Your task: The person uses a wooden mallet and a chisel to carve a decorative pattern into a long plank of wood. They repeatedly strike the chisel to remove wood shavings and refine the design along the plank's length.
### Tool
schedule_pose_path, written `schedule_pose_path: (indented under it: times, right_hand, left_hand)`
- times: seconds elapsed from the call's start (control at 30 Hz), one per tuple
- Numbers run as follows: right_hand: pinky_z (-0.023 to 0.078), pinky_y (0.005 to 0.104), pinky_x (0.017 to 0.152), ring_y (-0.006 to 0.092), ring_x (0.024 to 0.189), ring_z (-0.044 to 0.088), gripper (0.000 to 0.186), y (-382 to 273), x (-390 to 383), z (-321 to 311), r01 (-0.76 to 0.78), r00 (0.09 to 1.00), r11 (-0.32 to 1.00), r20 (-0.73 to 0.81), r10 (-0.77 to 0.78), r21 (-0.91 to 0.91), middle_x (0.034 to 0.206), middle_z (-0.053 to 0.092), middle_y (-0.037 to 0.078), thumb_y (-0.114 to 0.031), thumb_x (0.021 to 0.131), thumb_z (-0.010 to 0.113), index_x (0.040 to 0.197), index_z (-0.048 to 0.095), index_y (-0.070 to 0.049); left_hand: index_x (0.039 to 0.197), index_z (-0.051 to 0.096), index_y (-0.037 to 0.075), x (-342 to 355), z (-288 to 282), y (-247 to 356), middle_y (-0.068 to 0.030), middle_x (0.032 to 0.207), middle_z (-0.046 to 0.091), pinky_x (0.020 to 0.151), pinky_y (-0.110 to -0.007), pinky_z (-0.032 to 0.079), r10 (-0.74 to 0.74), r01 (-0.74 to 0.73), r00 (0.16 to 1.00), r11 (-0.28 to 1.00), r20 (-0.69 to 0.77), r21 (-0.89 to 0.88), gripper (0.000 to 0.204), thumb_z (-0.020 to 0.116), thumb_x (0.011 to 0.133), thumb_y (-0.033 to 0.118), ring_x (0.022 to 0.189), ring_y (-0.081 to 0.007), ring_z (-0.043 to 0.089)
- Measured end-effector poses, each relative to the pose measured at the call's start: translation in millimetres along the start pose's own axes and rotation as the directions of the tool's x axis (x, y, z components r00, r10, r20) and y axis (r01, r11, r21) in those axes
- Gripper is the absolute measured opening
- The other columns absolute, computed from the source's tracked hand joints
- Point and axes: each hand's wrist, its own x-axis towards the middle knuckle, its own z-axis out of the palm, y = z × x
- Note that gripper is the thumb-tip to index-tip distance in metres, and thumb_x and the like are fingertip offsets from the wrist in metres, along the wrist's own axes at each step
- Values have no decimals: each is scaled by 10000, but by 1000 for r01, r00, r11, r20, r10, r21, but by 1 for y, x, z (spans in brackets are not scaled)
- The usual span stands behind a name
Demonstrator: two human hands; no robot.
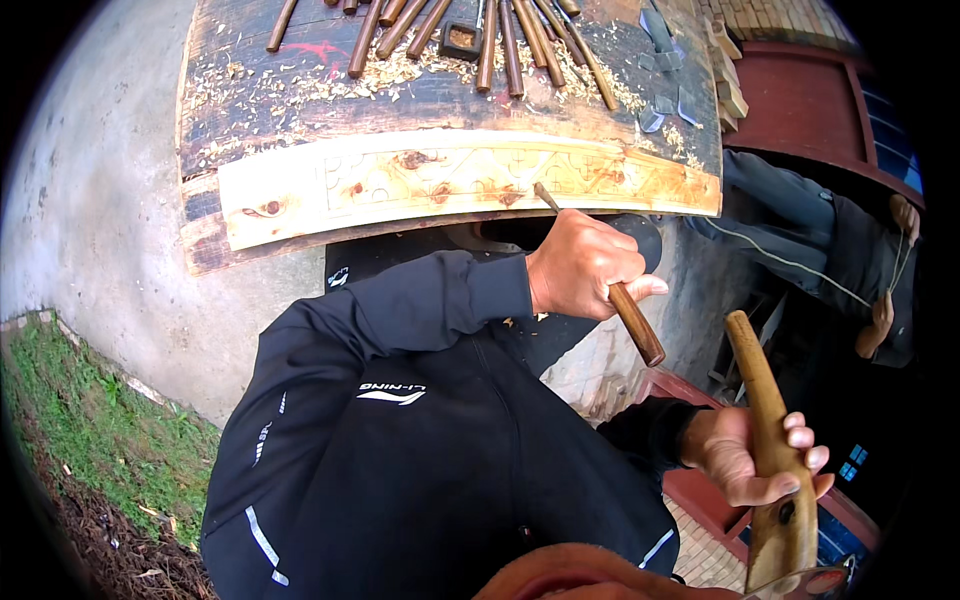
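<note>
Dark counter (235, 40). Black jacket (440, 480), white logo and lettering (400, 398) across chest. Along counter's near edge, pale board (290, 185): knotty, marked with drawn pattern. Well to right, wooden mallet (760, 385), wrapped in right fingers (800, 438). Over board, chisel (637, 325), clenched in left fingers (622, 258); tip touching or just above, cannot tell. Beyond: wooden-handled tools (486, 50), loose shavings (270, 95).

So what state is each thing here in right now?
Chisel: gripped by the left fingers, tip over the board.
Wooden club: held in the right fingers, apart from the chisel.
Board: lying on the workbench, pattern outlined.
Wooden-handled tools: lying loose.
Shavings: scattered over the workbench.
Small dark box: open-topped, something tan inside.
Black jacket: worn, zip seemingly closed.
</note>
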Motion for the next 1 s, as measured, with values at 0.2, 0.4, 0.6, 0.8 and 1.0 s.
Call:
schedule_pose_path:
  times: [0.2, 0.4, 0.6, 0.8, 1.0]
  right_hand:
    - [553, 319, 736, 244, 858, 669, 220, 8, -35, 25, 507, 692, 566, 698, 182, -650, 954, 645, 131, -120, 975, 687, 1109, 598, 30]
    - [518, 339, 694, 181, 738, 552, 420, -9, -14, 14, -94, 987, 995, -132, 88, -38, 954, 586, 103, -86, 934, 672, 1307, 493, -9]
    - [563, 346, 807, 209, 849, 676, 218, 14, -62, 19, 124, 950, 607, 271, 156, -785, 951, 676, 128, -73, 920, 726, 1106, 648, 10]
    - [539, 346, 788, 204, 839, 598, 551, 17, -48, -3, -37, 972, 718, 141, 187, -695, 1000, 617, 134, 106, 848, 689, 1328, 428, 34]
    - [525, 336, 786, 200, 836, 583, 537, 19, -59, -4, -131, 959, 719, 97, 266, -683, 1021, 601, 129, 111, 858, 649, 1334, 414, 34]
  left_hand:
    - [542, 452, 89, 2, -1, -3, -75, 515, 412, 445, -398, 370, 0, 0, 999, 1000, -42, -3, 491, 835, 835, 181, 453, -277, 481]
    - [539, 444, 89, 3, -4, -1, -86, 510, 401, 439, -399, 356, -16, 15, 999, 1000, -48, -15, 505, 821, 859, 189, 445, -288, 473]
    - [530, 451, 85, -3, 0, 1, -85, 507, 416, 434, -405, 356, -31, 31, 999, 999, -23, -22, 495, 818, 850, 169, 432, -287, 471]
    - [541, 392, 118, -9, 8, 2, -34, 531, 350, 411, -366, 306, 143, -143, 990, 990, 21, -2, 518, 861, 751, 186, 425, -229, 421]
    - [550, 396, 128, -6, 11, 3, -17, 554, 344, 409, -356, 316, 199, -199, 980, 980, 13, 2, 515, 876, 721, 204, 429, -206, 438]
